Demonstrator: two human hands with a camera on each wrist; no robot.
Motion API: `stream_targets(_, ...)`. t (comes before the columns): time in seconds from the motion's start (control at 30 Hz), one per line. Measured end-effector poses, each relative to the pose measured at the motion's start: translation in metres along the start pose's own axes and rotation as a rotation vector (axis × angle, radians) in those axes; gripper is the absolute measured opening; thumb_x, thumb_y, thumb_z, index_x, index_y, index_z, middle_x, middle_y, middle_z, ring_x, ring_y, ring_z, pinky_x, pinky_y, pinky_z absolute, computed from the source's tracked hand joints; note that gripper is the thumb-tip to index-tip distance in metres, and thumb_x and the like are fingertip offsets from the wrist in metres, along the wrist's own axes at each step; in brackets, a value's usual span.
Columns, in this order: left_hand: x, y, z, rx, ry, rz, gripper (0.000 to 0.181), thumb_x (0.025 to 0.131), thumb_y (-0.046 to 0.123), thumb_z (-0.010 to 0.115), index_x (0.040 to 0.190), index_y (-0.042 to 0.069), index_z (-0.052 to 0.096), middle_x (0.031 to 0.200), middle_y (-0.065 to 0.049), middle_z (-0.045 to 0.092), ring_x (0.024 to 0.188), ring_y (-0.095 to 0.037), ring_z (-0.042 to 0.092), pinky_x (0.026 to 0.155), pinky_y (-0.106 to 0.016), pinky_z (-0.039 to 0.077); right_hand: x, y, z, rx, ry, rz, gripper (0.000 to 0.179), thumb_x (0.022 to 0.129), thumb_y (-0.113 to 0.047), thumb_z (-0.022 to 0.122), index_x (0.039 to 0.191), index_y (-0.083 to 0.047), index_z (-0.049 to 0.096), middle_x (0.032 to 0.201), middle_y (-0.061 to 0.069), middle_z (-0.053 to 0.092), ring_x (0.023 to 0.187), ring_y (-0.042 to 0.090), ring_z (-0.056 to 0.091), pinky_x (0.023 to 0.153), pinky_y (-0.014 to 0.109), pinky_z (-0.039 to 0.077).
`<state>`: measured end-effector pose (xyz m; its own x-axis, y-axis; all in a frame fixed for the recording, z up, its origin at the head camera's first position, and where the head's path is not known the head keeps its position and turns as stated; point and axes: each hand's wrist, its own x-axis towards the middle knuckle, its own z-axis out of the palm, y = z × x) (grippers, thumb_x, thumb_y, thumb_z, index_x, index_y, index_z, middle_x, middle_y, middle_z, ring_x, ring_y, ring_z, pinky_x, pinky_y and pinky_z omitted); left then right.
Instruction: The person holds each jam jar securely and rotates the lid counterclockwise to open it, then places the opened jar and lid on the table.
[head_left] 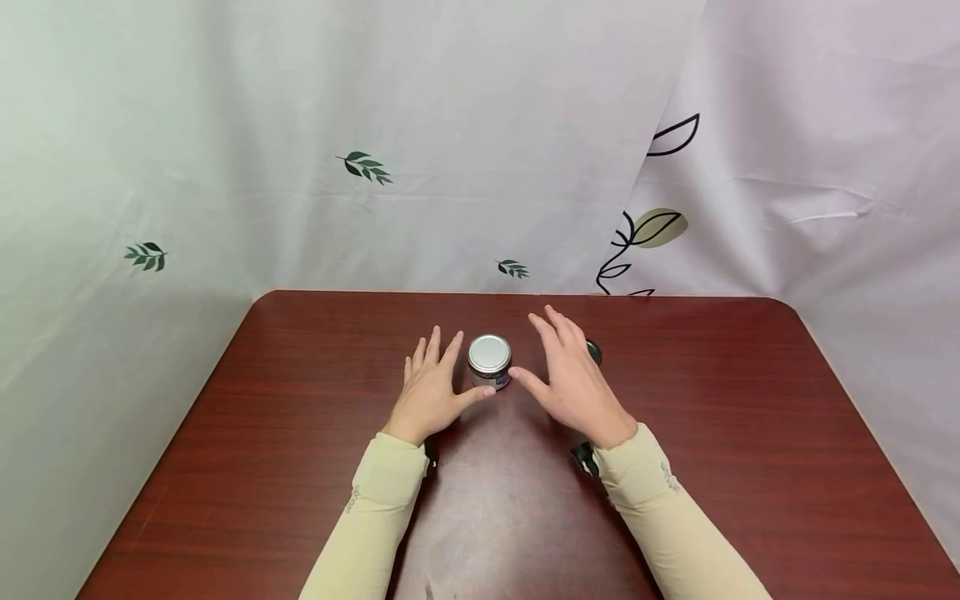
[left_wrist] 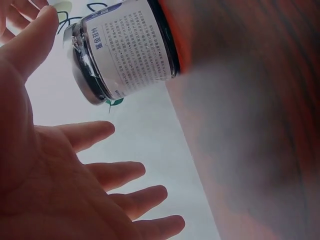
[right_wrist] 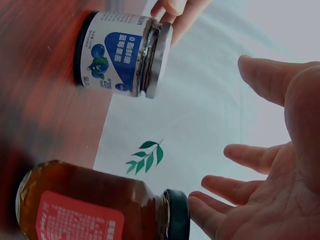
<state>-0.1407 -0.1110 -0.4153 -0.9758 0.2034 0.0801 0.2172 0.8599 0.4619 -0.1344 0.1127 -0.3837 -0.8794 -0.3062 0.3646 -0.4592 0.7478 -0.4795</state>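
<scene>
A small glass jam jar (head_left: pixel 490 355) with a silver lid and a white-and-blue blueberry label (right_wrist: pixel 116 52) stands upright on the table, between the two hands. My left hand (head_left: pixel 432 385) is to its left with fingers spread and thumb near the jar's front; the left wrist view shows the palm apart from the jar (left_wrist: pixel 127 47). On the other side, my right hand (head_left: pixel 573 375) is held with fingers extended and its thumb close to the jar. Beyond the right hand stands a taller amber bottle (right_wrist: pixel 90 200) with a dark green cap and red label, mostly hidden in the head view.
The reddish-brown wooden table (head_left: pixel 300 500) has rounded far corners. Behind it hangs a pale curtain (head_left: pixel 465 125) printed with leaves. Dark wrist devices (head_left: pixel 585 458) sit under both forearms.
</scene>
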Motion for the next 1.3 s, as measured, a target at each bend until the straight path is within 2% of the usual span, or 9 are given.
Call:
stream_targets(0.53, 0.006, -0.002, 0.007, -0.002, -0.041, -0.007, 0.097, 0.071, 0.063, 0.065, 0.146, 0.015, 0.029, 0.149, -0.02, 0.022, 0.135, -0.043, 0.018, 0.105, -0.061, 0.016, 0.007, -0.008, 0.016, -0.006, -0.088, -0.022, 0.07, 0.086, -0.039, 0.063, 0.142, -0.007, 0.034, 0.147, 0.014, 0.029, 0.134, 0.029, 0.028, 0.105, 0.045, 0.028)
stream_targets(0.93, 0.01, 0.001, 0.01, -0.019, -0.065, 0.003, 0.096, 0.072, 0.06, 0.068, 0.145, 0.012, 0.03, 0.148, -0.021, 0.026, 0.134, -0.043, 0.021, 0.105, -0.059, 0.017, 0.011, -0.01, 0.026, 0.009, -0.111, -0.01, 0.068, 0.087, -0.04, 0.061, 0.141, -0.008, 0.035, 0.145, 0.015, 0.032, 0.132, 0.029, 0.031, 0.104, 0.045, 0.03)
stream_targets(1.3, 0.013, 0.001, 0.011, -0.047, -0.101, -0.029, 0.091, 0.074, 0.052, 0.071, 0.144, 0.01, 0.032, 0.147, -0.019, 0.029, 0.135, -0.04, 0.023, 0.106, -0.059, 0.017, 0.015, -0.01, 0.034, 0.012, -0.112, -0.018, 0.066, 0.086, -0.038, 0.062, 0.138, -0.005, 0.039, 0.141, 0.018, 0.037, 0.129, 0.031, 0.035, 0.103, 0.045, 0.032)
